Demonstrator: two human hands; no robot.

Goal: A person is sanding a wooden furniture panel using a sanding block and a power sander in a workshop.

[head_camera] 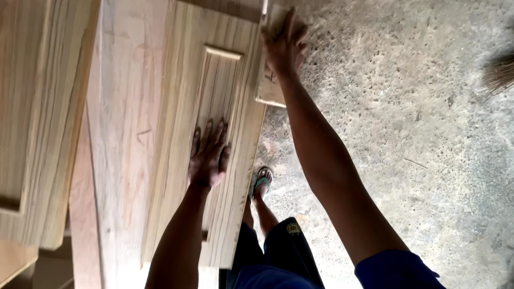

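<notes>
The left hand [208,155] lies flat, fingers spread, on the raised centre of a wooden panel door [214,134] resting on the surface [123,139]; the right hand [284,45] presses a small flat block or pad [270,80], whether sandpaper or wood I cannot tell, against the door's right edge near its far end; judging by that, the edge is being rubbed smooth, with the near stretch seemingly left to do, though no difference in finish shows; counted: two hands, one door under them, a second panel [32,123] at the left, one sandalled foot [262,181] on the concrete floor [407,139], one broom tip [500,72] at the right.
</notes>
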